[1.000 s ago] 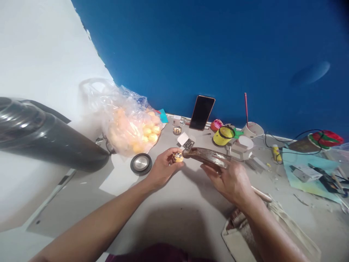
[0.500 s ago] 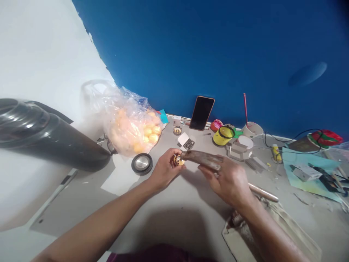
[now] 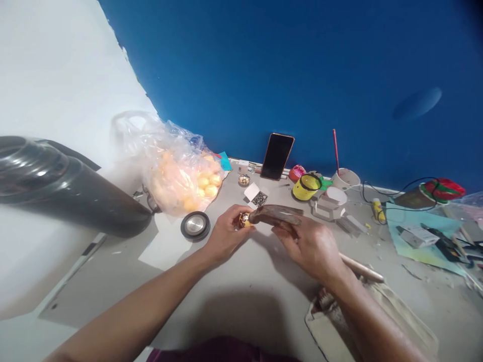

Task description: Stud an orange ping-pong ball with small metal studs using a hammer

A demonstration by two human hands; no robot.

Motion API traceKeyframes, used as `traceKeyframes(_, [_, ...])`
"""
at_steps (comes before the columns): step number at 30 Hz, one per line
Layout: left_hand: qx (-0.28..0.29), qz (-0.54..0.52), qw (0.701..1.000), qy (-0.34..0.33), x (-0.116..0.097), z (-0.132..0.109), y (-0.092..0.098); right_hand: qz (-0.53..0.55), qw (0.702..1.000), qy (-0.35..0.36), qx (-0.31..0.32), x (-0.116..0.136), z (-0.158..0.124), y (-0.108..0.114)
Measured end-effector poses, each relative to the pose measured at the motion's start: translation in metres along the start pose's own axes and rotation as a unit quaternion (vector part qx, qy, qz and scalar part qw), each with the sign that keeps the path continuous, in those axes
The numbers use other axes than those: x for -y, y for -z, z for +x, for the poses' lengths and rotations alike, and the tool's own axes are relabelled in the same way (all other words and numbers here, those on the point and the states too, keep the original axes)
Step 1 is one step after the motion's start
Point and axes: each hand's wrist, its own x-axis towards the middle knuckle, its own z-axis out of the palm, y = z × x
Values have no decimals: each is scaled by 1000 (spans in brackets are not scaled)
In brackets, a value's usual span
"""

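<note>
My left hand (image 3: pixel 225 232) pinches a small yellow ball with dark spots (image 3: pixel 244 219) just above the grey table (image 3: pixel 241 296). My right hand (image 3: pixel 309 246) grips a brown, worn tool (image 3: pixel 275 215) whose rounded tip touches the ball. A pale wooden handle (image 3: pixel 358 270) sticks out behind my right wrist. Both hands are closed around what they hold, near the middle of the table.
A clear plastic bag of yellow-orange balls (image 3: pixel 181 173) lies at the back left, beside a round metal lid (image 3: pixel 195 225). A phone (image 3: pixel 277 156) leans on the blue wall. A yellow cup (image 3: pixel 306 186), white cups (image 3: pixel 346 178), cables and tools crowd the right. A dark cylinder (image 3: pixel 60 186) juts in at left.
My right hand has drawn the brown tool to the left, so its tip now presses against the ball. My left hand has kept the ball almost still.
</note>
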Motion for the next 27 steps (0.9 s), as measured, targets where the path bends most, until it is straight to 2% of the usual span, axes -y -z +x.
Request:
traceKeyframes(2, [6,3,1000,-12,1,0,0,-7,1000,8,-10,-1,0,-2])
traceKeyframes(6, [5,16,1000,-2,3,-1,-2,-9,996,24,-84,-3,-1,-4])
traceKeyframes(10, [8,-5,1000,18,2,-2,-3,-50,994,52,-77,-7,0,-5])
traceKeyframes(14, [27,-20,999,41,1,-2,-3,-64,990,34,-119,-12,0,-4])
traceKeyframes(19, [42,-30,997,49,2,-2,-3,-36,995,61,-65,-8,0,-2])
traceKeyframes(24, [83,-118,986,82,0,0,0,25,993,58,-96,-3,1,4])
traceKeyframes(27, [98,-173,975,96,-1,0,0,27,996,43,-74,-3,1,5])
